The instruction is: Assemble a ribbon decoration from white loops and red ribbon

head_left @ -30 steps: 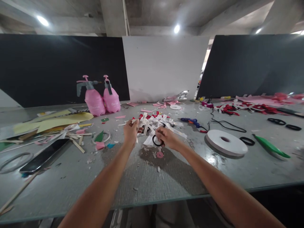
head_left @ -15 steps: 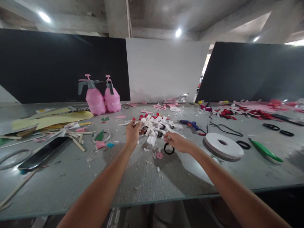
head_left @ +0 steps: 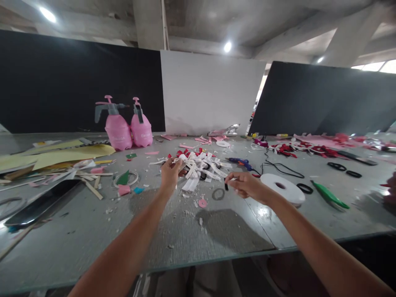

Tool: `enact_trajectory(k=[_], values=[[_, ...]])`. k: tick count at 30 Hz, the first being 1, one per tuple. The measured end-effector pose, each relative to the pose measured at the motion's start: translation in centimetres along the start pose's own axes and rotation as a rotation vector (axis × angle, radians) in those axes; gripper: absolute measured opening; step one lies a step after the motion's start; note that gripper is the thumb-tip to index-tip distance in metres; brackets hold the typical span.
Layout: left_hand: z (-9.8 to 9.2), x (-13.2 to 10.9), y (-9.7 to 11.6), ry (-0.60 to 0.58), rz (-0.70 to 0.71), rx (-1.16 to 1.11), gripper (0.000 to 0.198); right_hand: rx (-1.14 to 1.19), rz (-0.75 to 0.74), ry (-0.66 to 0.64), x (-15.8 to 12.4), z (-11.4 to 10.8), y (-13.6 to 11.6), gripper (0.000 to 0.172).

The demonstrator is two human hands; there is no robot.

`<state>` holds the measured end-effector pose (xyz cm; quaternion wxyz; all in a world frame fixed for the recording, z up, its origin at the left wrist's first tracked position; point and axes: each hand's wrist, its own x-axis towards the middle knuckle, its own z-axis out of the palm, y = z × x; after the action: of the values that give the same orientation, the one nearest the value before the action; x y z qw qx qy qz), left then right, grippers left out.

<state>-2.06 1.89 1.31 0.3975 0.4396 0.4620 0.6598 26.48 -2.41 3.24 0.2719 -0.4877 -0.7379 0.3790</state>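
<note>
A pile of white and red ribbon pieces (head_left: pixel 198 167) lies mid-table, with black bits among them. At its left side, my left hand (head_left: pixel 170 174) is closed, thumb and fingers pinching white ribbon; the exact piece is partly hidden. To the right of the pile, my right hand (head_left: pixel 246 185) pinches a black elastic band (head_left: pixel 226 185), seen nearly edge-on and held above the table. Below the pile are a faint grey ring (head_left: pixel 218 194) and a small pink disc (head_left: pixel 202 203). A blue glue gun (head_left: pixel 239 162) lies beyond my right hand.
A white ribbon roll (head_left: pixel 283 189), black bands (head_left: pixel 305 188) and a green tool (head_left: pixel 329 194) lie right. Pink spray bottles (head_left: pixel 117 132) stand back left, near yellow sheets (head_left: pixel 71 156) and a phone (head_left: pixel 43 202). Another person's hand (head_left: pixel 391 190) shows at the right edge.
My right hand has moved right and slightly up from the pile with the black band, which has turned edge-on. My left hand stays at the pile. The view has shifted slightly.
</note>
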Motion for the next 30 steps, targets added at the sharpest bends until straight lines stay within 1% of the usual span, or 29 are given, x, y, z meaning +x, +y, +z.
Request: enact_trajectory(k=[1, 2, 4, 6, 7, 8, 9, 10, 11, 13, 14, 15, 17, 19, 21, 23, 26, 28, 30], values=[[0.0, 0.0, 0.1, -0.003, -0.001, 0.005, 0.032, 0.016, 0.015, 0.023, 0.1, -0.1, 0.2, 0.037], [0.0, -0.1, 0.2, -0.003, -0.002, 0.009, 0.032, -0.016, 0.015, 0.056, 0.2, -0.4, 0.4, 0.038], [0.0, -0.2, 0.3, 0.006, -0.008, 0.009, 0.033, -0.205, -0.006, 0.082, 0.1, -1.4, 0.9, 0.033], [0.0, -0.2, 0.4, 0.014, -0.011, 0.004, 0.034, -0.381, -0.008, 0.017, -0.2, -2.7, 1.2, 0.029], [0.0, -0.2, 0.4, 0.012, -0.011, 0.003, 0.034, -0.441, 0.018, -0.032, -0.4, -3.2, 1.4, 0.029], [0.0, -0.2, 0.3, 0.004, -0.01, 0.003, 0.034, -0.504, 0.065, -0.052, -0.6, -3.7, 1.4, 0.029], [0.0, -0.2, 0.3, -0.004, -0.008, 0.005, 0.033, -0.591, 0.122, -0.032, -0.8, -3.9, 1.5, 0.028], [0.0, -0.2, 0.2, -0.01, -0.004, 0.01, 0.032, -0.704, 0.169, 0.034, -0.8, -3.8, 1.5, 0.027], [0.0, -0.2, 0.1, -0.014, -0.001, 0.018, 0.032, -0.826, 0.192, 0.131, -0.7, -3.5, 1.5, 0.024], [0.1, -0.2, -0.1, -0.021, 0.011, 0.037, 0.031, -0.993, 0.162, 0.314, -0.1, -2.2, 1.5, 0.023], [0.0, -0.2, -0.1, -0.024, 0.018, 0.046, 0.032, -1.014, 0.13, 0.353, 0.3, -1.4, 1.6, 0.024], [0.0, -0.2, -0.2, -0.027, 0.023, 0.051, 0.032, -1.007, 0.114, 0.36, 0.9, -0.5, 1.7, 0.027], [0.0, -0.3, -0.2, -0.032, 0.029, 0.054, 0.033, -0.992, 0.144, 0.345, 2.1, 1.0, 2.0, 0.033], [0.0, -0.4, -0.1, -0.028, 0.028, 0.058, 0.032, -0.983, 0.171, 0.319, 3.2, 1.8, 2.3, 0.025], [0.0, -0.5, 0.0, -0.032, 0.023, 0.065, 0.032, -0.904, 0.146, 0.312, 3.9, 1.8, 2.3, 0.016], [0.0, -0.6, 0.0, -0.045, 0.019, 0.07, 0.032, -0.694, 0.087, 0.338, 4.5, 1.4, 1.5, 0.014], [0.1, -0.6, -0.1, -0.059, 0.017, 0.072, 0.034, -0.227, -0.039, 0.332, 5.5, 1.5, -0.9, 0.018], [-0.1, -0.6, -0.3, -0.05, 0.014, 0.07, 0.036, 0.017, -0.144, 0.289, 6.4, 2.4, -2.7, 0.022], [-0.3, -0.5, -0.5, -0.036, 0.018, 0.068, 0.039, 0.161, -0.226, 0.225, 7.5, 3.9, -4.1, 0.026]])
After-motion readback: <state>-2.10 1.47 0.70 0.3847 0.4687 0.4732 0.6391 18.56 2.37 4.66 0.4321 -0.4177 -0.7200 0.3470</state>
